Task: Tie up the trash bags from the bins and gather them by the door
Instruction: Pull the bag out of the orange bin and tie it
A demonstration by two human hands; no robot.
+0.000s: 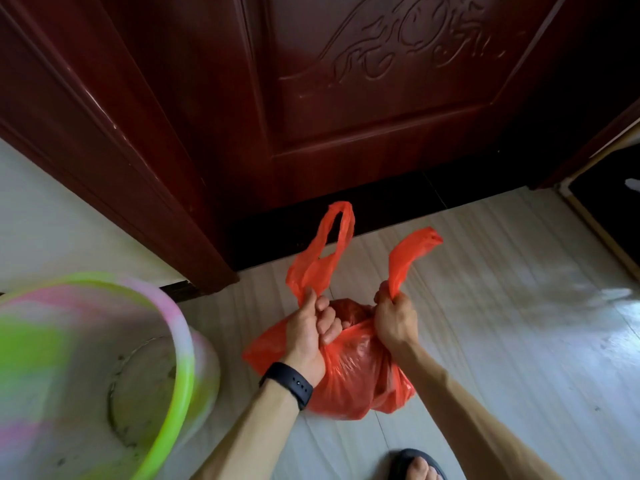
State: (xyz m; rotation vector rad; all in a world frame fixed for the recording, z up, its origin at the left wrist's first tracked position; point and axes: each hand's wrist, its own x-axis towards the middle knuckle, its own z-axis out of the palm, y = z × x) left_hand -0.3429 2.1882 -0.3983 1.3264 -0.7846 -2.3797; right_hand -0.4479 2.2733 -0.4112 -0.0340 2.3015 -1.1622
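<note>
Head view, looking down at bag [349, 375] on floor [485, 323], directly under both fists and just short of door [346, 98]. Gripped by left hand [308, 334] at root of one handle [304, 271], fingers [329, 320] curled tight round bunched film. Gripped by right hand [394, 320] at root of other handle [403, 261], likewise clenched. Above the knuckles, loose handle ends standing up, apart, not crossed or knotted. Probably light and soft: thin, slick film bulging round a small lumpy load, likely to stretch or tear if yanked. Best held low, right where the fingers sit, close to the neck, then crossed and drawn snug rather than hard. Left of the left fingers, near but not touching, bin [180, 341].
</note>
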